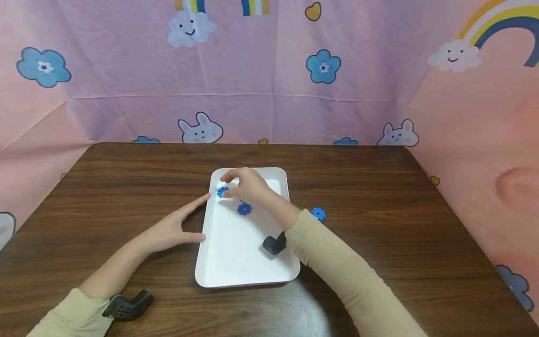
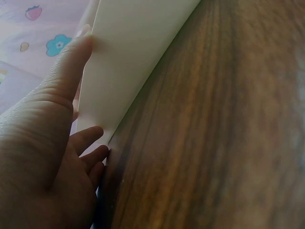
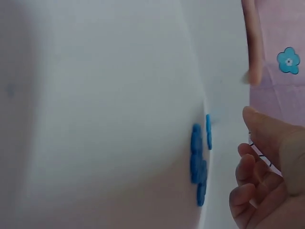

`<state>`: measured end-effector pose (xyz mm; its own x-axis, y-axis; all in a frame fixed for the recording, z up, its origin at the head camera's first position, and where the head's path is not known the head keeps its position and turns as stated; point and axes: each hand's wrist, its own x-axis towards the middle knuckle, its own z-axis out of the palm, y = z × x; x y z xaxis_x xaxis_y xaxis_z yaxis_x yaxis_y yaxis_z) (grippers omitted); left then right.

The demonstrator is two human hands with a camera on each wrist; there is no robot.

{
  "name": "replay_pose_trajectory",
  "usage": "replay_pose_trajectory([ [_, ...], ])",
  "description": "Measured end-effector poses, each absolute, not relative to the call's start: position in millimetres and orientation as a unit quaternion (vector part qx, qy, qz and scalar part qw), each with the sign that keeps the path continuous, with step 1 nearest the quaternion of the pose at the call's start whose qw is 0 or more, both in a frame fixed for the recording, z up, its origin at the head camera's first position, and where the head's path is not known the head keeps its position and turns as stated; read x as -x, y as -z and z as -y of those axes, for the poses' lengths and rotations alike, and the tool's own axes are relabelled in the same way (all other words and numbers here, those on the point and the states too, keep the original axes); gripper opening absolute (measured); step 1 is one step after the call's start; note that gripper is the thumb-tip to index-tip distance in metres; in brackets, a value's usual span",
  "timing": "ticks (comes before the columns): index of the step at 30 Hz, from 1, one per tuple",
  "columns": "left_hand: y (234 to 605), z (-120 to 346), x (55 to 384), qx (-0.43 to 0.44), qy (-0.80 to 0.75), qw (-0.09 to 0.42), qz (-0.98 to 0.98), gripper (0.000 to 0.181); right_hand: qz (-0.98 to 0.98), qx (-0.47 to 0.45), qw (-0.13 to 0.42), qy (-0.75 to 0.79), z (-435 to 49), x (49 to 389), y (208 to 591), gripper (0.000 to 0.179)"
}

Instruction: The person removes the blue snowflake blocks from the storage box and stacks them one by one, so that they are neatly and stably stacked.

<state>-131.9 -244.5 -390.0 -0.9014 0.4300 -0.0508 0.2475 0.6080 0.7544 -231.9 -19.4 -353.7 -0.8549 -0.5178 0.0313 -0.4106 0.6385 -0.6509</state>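
Observation:
A white rectangular tray (image 1: 248, 252) lies on the table with blue notched plastic discs in it. My left hand (image 1: 170, 230) rests against the tray's left side, thumb and forefinger spread along the rim. Over the far part of the tray reaches my right hand (image 1: 251, 186), its thumb and forefinger parted beside one blue disc (image 1: 223, 192) near the left wall. Nothing shows between its fingers in the right wrist view. Another blue disc (image 1: 244, 209) lies nearer the tray's middle, and a further one is mostly hidden behind the right hand.
One blue disc (image 1: 318, 214) lies on the brown wooden table (image 1: 379, 201), right of the tray and beside the right sleeve. A black wrist-camera mount (image 1: 274, 244) hangs over the tray from the right wrist. Patterned pink cloth (image 1: 269, 75) stands behind the table.

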Motion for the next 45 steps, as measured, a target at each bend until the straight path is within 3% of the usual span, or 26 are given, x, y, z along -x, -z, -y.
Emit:
replay_pose_trajectory([
  [12, 391, 243, 132, -0.178, -0.397, 0.117, -0.893, 0.095, -0.917, 0.213, 0.094, 0.325, 20, 239, 364, 0.041],
  [25, 391, 242, 133, -0.180, -0.399, 0.117, -0.891, 0.096, -0.936, 0.250, 0.086, 0.231, 27, 245, 371, 0.049],
  [45, 387, 242, 132, -0.184, -0.398, 0.116, -0.891, 0.095, -0.945, 0.270, 0.074, 0.168, 28, 243, 371, 0.036],
])
